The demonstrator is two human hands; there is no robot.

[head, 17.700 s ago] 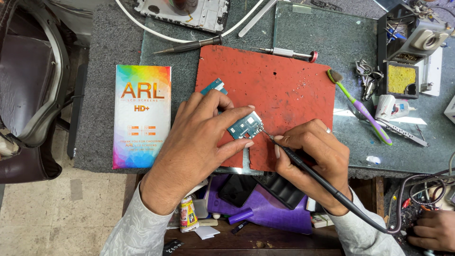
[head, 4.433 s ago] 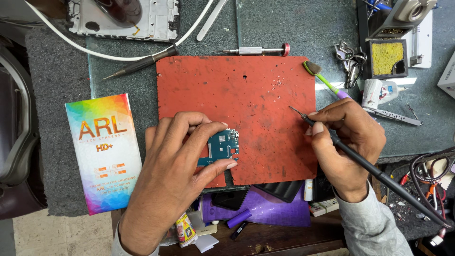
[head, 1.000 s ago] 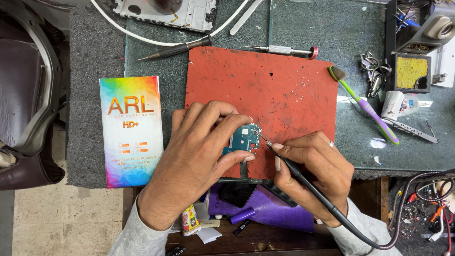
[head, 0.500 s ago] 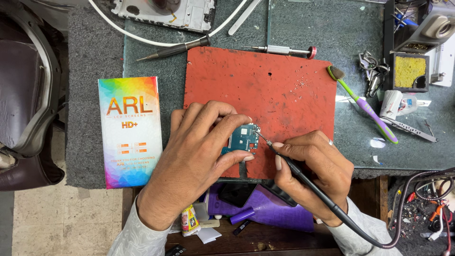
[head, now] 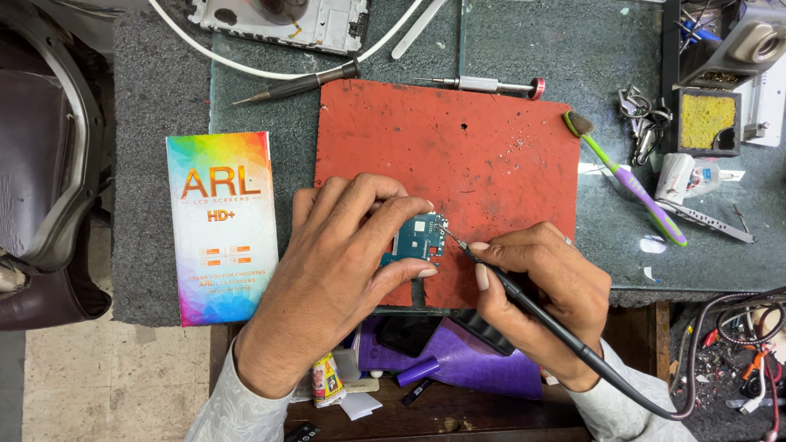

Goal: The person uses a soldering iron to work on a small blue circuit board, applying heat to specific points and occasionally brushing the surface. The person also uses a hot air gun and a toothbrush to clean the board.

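A small teal circuit board point(head: 416, 239) lies on a red work mat point(head: 458, 155). My left hand point(head: 344, 262) pins the board down, with fingers curled over its top and the thumb at its lower edge. A black soldering iron point(head: 524, 299) is held like a pen in my right hand point(head: 544, 282), its thin tip touching the board's right edge. The iron's cable trails off toward the lower right.
A rainbow-coloured box point(head: 223, 225) lies left of the mat. Behind the mat are a screwdriver point(head: 483, 84), a dark probe tool point(head: 299, 84) and a white phone frame point(head: 282, 16). To the right lie a purple-green toothbrush point(head: 626, 182), tweezers point(head: 643, 131) and a yellow sponge holder point(head: 708, 121).
Both hands and the board have stayed almost still over the last second, with the iron tip at the board. Several seconds earlier the iron was lifted away to the right.
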